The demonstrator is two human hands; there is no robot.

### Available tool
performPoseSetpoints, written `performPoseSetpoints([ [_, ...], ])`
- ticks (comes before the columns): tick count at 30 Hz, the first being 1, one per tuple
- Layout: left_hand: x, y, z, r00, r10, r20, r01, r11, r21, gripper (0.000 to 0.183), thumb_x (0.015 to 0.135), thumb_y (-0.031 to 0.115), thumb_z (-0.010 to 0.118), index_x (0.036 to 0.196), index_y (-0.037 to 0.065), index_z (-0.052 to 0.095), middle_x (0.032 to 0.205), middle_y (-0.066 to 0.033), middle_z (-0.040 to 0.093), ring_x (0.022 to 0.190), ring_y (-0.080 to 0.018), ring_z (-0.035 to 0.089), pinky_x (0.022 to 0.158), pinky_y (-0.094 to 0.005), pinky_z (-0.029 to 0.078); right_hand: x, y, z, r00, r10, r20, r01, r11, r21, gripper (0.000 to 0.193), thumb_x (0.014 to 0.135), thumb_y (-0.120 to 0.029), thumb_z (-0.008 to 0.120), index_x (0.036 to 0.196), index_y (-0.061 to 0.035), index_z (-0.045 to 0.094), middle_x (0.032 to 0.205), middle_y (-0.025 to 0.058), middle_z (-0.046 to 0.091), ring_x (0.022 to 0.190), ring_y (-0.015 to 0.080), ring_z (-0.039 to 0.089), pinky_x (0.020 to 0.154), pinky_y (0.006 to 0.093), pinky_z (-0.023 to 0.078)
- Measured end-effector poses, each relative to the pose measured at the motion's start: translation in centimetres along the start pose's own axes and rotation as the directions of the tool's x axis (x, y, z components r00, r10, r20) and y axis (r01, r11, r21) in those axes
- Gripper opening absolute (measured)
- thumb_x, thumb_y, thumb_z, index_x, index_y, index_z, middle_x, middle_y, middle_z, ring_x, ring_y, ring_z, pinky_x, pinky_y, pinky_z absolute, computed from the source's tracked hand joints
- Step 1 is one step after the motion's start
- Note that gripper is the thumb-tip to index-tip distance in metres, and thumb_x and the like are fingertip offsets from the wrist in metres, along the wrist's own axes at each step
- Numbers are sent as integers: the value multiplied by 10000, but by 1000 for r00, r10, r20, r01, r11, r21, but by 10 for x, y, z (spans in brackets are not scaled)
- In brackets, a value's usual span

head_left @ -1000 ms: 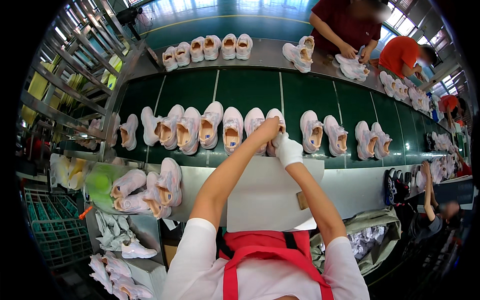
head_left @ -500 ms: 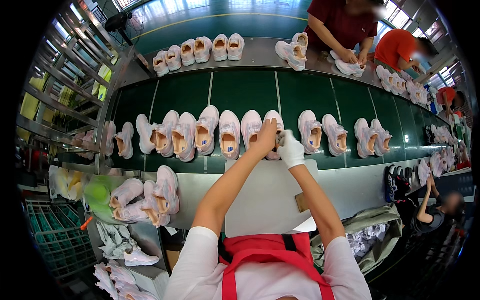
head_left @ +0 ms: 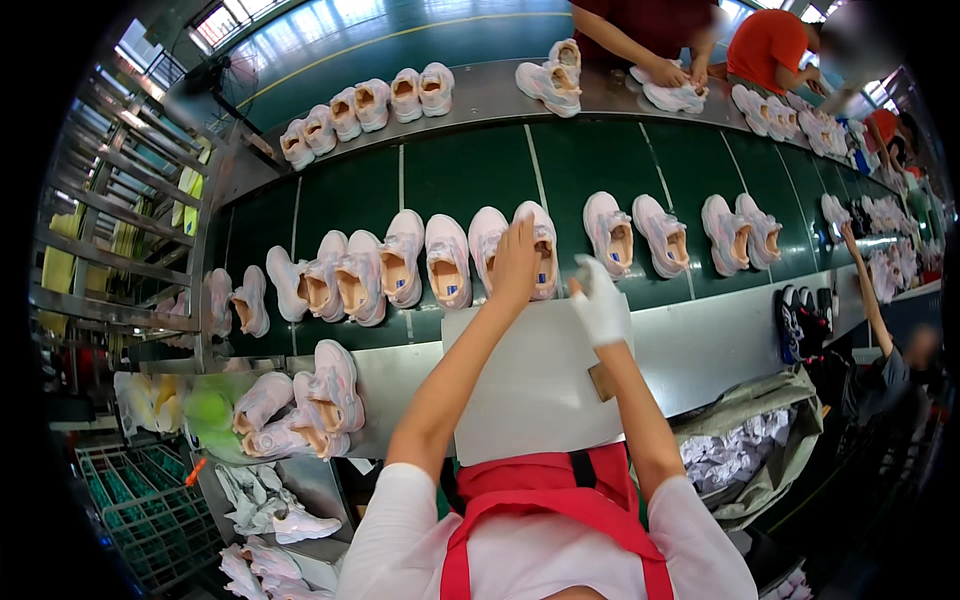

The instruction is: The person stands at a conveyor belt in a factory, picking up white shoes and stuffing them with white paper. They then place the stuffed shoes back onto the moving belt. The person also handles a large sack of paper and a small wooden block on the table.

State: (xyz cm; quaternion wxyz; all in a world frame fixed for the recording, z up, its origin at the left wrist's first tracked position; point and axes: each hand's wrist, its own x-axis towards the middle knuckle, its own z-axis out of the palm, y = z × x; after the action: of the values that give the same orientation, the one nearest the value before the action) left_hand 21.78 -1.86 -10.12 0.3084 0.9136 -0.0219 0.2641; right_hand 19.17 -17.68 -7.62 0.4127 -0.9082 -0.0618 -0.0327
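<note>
pale pink shoe [head_left: 544, 244] at left hand [head_left: 516, 262]

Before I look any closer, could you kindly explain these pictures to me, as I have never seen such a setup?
There is no robot here, only a person using both hands. Every picture comes from the left of two wide fisheye cameras worn on the head, looking down, so straight edges bend near the rim. A row of pale pink shoes stands on a green surface with light cross lines. The bare left hand lies over the shoes near the row's middle; whether it grips one is unclear. The white-gloved right hand is at the row's near side, with nothing visible in it.
</note>
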Motion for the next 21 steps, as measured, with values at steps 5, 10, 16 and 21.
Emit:
performPoseSetpoints([
  [5, -125, 36, -23, 756, 552, 351, -434, 825, -363, 233, 726, 87, 636, 952, 69, 581, 933, -84, 557, 907, -238, 535, 807, -360, 403, -116, 28, -60, 987, 155, 35, -106, 808, -579, 410, 699, -244, 715, 1061, -102, 585, 898, 122, 624, 782, 297, 604, 700, 396, 475],
  [10, -165, 37, -8, 714, 535, 451, -437, 844, -310, 274, 740, 126, 643, 1000, 76, 576, 1014, -60, 548, 950, -212, 516, 846, -352, 385, -143, 55, -50, 965, 201, 166, -125, 916, -380, 304, 733, -221, 683, 993, -83, 608, 913, 174, 594, 824, 360, 595, 704, 440, 480],
  [16, -164, 46, -11, 760, 427, 490, -371, 904, -213, 513, 725, 104, 660, 1214, 80, 508, 1341, -84, 443, 1184, -259, 447, 908, -389, 368, -132, 77, -21, 991, 127, -44, -134, 953, -272, 152, 818, -125, 532, 929, -58, 611, 900, 204, 589, 812, 379, 590, 727, 452, 477],
  [21, -165, 46, -3, 714, 466, 523, -433, 880, -194, 387, 725, 85, 664, 1095, 78, 552, 1402, -65, 405, 1295, -265, 371, 994, -461, 316, -152, 41, -30, 959, 178, 220, -161, 983, -92, 174, 809, -177, 532, 905, -60, 619, 902, 211, 613, 850, 384, 587, 758, 460, 463],
])
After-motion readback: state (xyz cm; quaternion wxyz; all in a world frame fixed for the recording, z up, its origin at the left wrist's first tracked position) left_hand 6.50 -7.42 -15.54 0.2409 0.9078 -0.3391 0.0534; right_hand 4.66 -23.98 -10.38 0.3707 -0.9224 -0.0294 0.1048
